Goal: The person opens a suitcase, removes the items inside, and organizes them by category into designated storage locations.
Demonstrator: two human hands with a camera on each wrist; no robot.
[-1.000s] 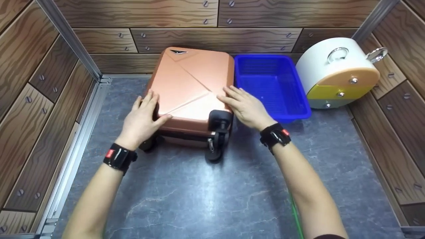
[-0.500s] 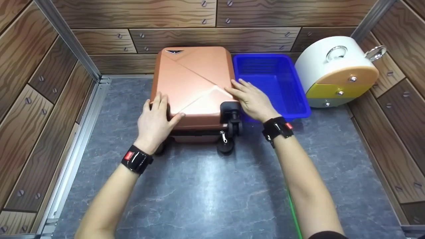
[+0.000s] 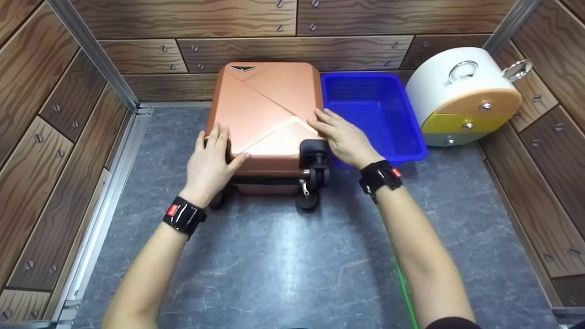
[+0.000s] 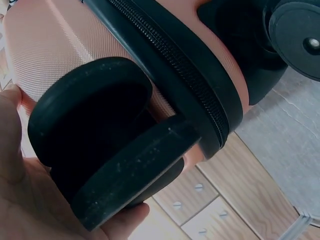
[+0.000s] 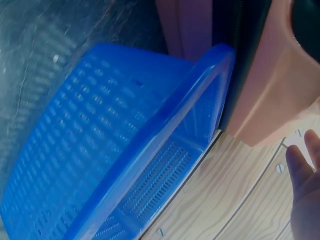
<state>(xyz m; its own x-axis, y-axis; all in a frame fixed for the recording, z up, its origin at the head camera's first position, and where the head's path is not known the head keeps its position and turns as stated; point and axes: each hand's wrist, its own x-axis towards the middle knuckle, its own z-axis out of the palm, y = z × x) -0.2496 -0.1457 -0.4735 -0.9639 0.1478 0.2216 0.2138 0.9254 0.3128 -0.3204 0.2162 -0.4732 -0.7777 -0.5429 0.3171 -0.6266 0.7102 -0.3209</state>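
Note:
A rose-gold hard-shell suitcase (image 3: 269, 105) lies flat on the grey marbled surface, its wheeled end towards me. My left hand (image 3: 205, 164) rests on its near left corner, fingers along the side and thumb on the near edge. In the left wrist view that hand lies behind a black double wheel (image 4: 125, 150); part of its fingers is hidden. My right hand (image 3: 345, 139) touches the suitcase's right edge with extended fingers, just above a black caster wheel (image 3: 307, 199). Close by that hand is a blue perforated plastic basket (image 5: 95, 115), right beside the suitcase.
A round white box (image 3: 450, 68) with orange, yellow and grey-green drawers stands right of the basket, a ring handle on top. Wood-patterned walls (image 3: 292, 52) enclose the back and sides. A green line (image 3: 404, 288) runs along the surface under the right forearm.
The suitcase's near end has swung right, so it now lies straighter and closer along the basket. My left hand moved right with it; my right hand shifted slightly right. The last half second shows little movement.

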